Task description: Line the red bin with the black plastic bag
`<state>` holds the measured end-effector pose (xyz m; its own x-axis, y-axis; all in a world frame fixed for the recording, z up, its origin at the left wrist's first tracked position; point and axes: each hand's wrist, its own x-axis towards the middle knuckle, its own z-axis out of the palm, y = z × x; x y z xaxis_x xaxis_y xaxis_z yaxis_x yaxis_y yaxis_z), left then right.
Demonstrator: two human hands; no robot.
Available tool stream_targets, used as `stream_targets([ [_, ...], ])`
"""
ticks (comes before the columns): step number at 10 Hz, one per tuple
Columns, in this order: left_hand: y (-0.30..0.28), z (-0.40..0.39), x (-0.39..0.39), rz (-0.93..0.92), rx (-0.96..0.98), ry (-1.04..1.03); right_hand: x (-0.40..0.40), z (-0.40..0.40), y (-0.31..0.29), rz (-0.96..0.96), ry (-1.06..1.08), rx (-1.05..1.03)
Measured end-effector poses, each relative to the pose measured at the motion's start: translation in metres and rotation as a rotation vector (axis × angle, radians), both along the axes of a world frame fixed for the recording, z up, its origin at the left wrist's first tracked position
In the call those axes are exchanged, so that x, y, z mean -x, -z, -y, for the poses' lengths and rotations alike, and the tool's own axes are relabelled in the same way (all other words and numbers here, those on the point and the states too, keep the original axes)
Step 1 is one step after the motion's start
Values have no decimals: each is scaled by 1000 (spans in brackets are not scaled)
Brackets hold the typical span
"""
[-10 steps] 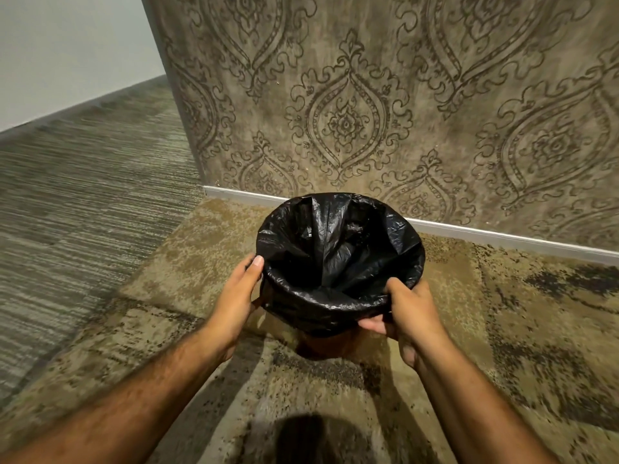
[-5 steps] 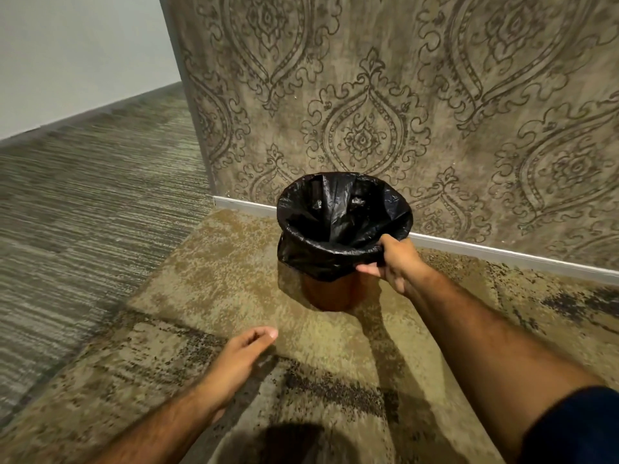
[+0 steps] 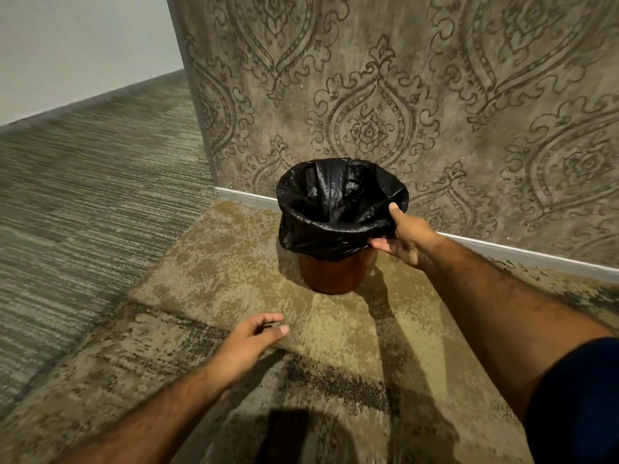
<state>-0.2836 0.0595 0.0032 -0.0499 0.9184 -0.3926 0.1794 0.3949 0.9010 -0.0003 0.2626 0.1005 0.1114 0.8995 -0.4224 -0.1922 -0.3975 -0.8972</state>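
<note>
Nearest, the left hand [image 3: 249, 343] hovers palm-down over the carpet [image 3: 234, 269], fingers loosely spread, holding nothing. Farther out, the right hand [image 3: 403, 237] reaches forward, thumb on top, pinching the bag [image 3: 335, 209] at the rim. The bin [image 3: 331, 274] stands upright, mouth up, near the wall [image 3: 435, 95], bag folded over its edge.

You have a thin black plastic bag [image 3: 338, 209], glossy and heavily creased, catching highlights. The red bin [image 3: 335, 274] below it shows smooth hard plastic with a dull sheen. The carpet [image 3: 234, 272] is matt, short-piled and mottled. The wall covering [image 3: 368, 95] looks matt and faintly textured; the skirting [image 3: 244, 196] is smooth.
</note>
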Motion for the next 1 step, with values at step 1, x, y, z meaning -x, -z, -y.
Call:
stream_targets([
  [1,-8,-11,-8,24,-34,-42,-5,12,-1,-8,-38,42],
])
